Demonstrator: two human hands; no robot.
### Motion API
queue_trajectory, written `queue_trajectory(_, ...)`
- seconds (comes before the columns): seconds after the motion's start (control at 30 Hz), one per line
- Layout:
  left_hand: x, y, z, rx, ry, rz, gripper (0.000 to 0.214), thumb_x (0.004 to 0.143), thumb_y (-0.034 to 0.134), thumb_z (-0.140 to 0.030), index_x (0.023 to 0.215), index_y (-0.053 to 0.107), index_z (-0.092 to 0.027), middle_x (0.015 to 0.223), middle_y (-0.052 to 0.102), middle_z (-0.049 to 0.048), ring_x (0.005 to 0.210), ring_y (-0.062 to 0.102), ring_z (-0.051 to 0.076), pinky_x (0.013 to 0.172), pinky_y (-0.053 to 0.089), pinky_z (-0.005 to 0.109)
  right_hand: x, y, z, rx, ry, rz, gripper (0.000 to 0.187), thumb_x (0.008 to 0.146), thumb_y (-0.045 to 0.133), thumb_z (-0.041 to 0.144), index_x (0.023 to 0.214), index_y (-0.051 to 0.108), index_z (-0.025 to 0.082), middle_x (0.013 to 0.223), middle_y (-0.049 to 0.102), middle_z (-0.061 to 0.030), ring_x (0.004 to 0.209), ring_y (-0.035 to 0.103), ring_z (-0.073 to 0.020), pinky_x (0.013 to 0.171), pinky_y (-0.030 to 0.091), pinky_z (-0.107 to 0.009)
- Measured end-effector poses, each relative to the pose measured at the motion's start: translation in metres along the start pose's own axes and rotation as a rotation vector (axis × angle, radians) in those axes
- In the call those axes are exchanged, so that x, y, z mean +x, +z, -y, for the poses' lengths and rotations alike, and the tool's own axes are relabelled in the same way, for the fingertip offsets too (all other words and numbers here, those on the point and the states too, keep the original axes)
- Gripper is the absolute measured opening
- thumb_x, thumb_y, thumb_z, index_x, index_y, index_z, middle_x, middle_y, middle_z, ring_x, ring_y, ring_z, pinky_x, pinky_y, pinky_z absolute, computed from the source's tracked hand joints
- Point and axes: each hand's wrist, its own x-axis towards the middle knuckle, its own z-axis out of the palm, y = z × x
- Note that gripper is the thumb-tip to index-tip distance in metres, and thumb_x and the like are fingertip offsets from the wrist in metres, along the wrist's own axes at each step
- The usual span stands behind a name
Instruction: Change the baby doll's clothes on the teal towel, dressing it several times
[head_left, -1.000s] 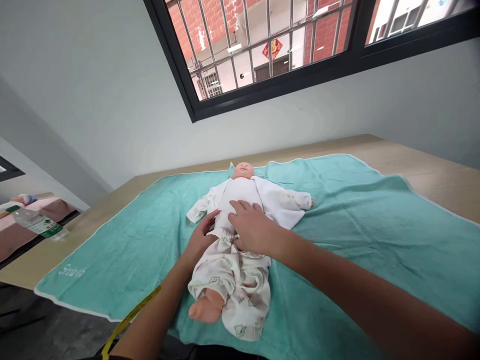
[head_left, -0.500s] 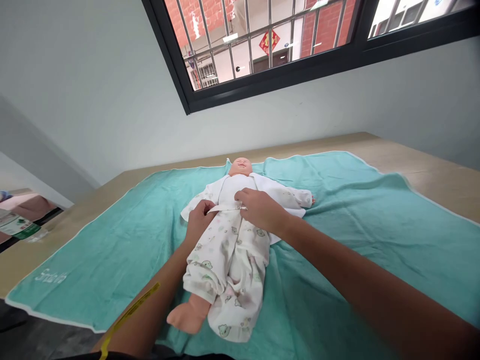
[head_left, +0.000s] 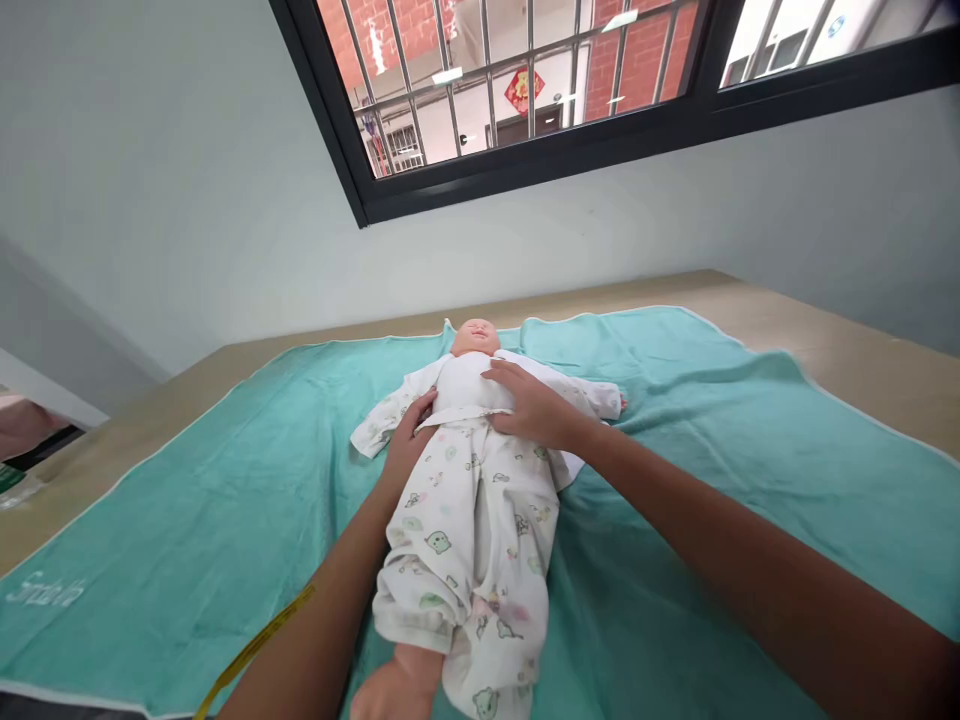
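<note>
A baby doll [head_left: 474, 338] lies on its back on a teal towel [head_left: 697, 440], head towards the wall. It wears a white top and white trousers [head_left: 472, 520] printed with small animals. My left hand [head_left: 409, 435] grips the trousers' waistband at the doll's left-hand side. My right hand [head_left: 534, 405] lies flat over the doll's belly and chest with the fingers stretched out, its heel on the waistband. One bare doll foot [head_left: 390, 685] sticks out of a trouser leg at the bottom edge.
The towel covers most of a wooden table [head_left: 847, 340] against a grey wall under a barred window [head_left: 525, 90]. A yellow measuring tape [head_left: 255, 645] hangs by my left forearm. Another surface [head_left: 22, 430] shows at the far left.
The trousers' waistband has been pulled from the doll's hips up to its waist. Both hands moved up the body with it, and my right hand now lies flat.
</note>
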Motion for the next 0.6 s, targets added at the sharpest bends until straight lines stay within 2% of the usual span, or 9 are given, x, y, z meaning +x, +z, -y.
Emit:
queue_trajectory(0.1, 0.004, -0.001, -0.002, 0.014, -0.004, 0.000, 0.038, 0.074, 0.056, -0.027, 0.111, 0.059, -0.020, 0.121, 0.064, 0.0062, 0.112, 0.057, 0.022, 0.096, 0.042, 0.034, 0.003, -0.009, 0.003, -0.107, 0.111, 0.102, 0.063, 0.074, 0.061, 0.032, 0.135, 0.047, 0.018, 0.138, 0.050, -0.0112, 0.125, 0.047, -0.0294, 0.101, 0.038, -0.042)
queue_trajectory(0.17, 0.010, -0.003, -0.005, 0.101, 0.016, -0.015, 0.029, 0.075, 0.057, -0.029, 0.102, 0.061, -0.021, 0.108, 0.067, 0.0038, 0.100, 0.060, 0.020, 0.088, 0.044, 0.031, 0.005, -0.012, 0.004, -0.181, 0.151, 0.124, 0.062, 0.076, 0.060, 0.033, 0.134, 0.047, 0.019, 0.133, 0.055, -0.0104, 0.116, 0.053, -0.0293, 0.096, 0.041, -0.040)
queue_trajectory(0.27, 0.024, -0.007, -0.010, 0.296, 0.042, -0.002, 0.016, 0.076, 0.058, -0.034, 0.084, 0.062, -0.022, 0.085, 0.067, -0.0017, 0.079, 0.058, 0.016, 0.073, 0.042, 0.027, 0.013, -0.015, 0.004, -0.249, 0.162, 0.123, 0.052, 0.077, 0.059, 0.034, 0.127, 0.053, 0.020, 0.121, 0.062, -0.0083, 0.103, 0.059, -0.0263, 0.085, 0.043, -0.034)
queue_trajectory(0.33, 0.035, -0.009, -0.013, 0.383, 0.040, 0.000, 0.015, 0.076, 0.057, -0.036, 0.076, 0.060, -0.022, 0.072, 0.063, -0.0039, 0.070, 0.053, 0.015, 0.067, 0.039, 0.026, 0.021, -0.017, 0.002, -0.265, 0.160, 0.126, 0.044, 0.078, 0.058, 0.032, 0.120, 0.056, 0.021, 0.110, 0.067, -0.0062, 0.094, 0.061, -0.0228, 0.078, 0.043, -0.030)
queue_trajectory(0.5, 0.060, -0.004, -0.017, 0.404, -0.009, -0.037, 0.015, 0.075, 0.058, -0.037, 0.071, 0.057, -0.022, 0.065, 0.059, -0.0038, 0.063, 0.049, 0.014, 0.059, 0.033, 0.025, 0.042, -0.020, -0.005, -0.278, 0.167, 0.165, 0.035, 0.079, 0.057, 0.029, 0.113, 0.062, 0.021, 0.098, 0.070, -0.0053, 0.087, 0.061, -0.0215, 0.069, 0.041, -0.028)
queue_trajectory(0.6, 0.072, 0.000, -0.017, 0.382, -0.059, -0.041, 0.017, 0.075, 0.059, -0.039, 0.071, 0.057, -0.023, 0.060, 0.057, -0.0033, 0.057, 0.046, 0.014, 0.057, 0.030, 0.026, 0.052, -0.018, -0.010, -0.274, 0.186, 0.139, 0.029, 0.079, 0.056, 0.027, 0.107, 0.065, 0.021, 0.095, 0.070, -0.0060, 0.085, 0.061, -0.0221, 0.068, 0.041, -0.028)
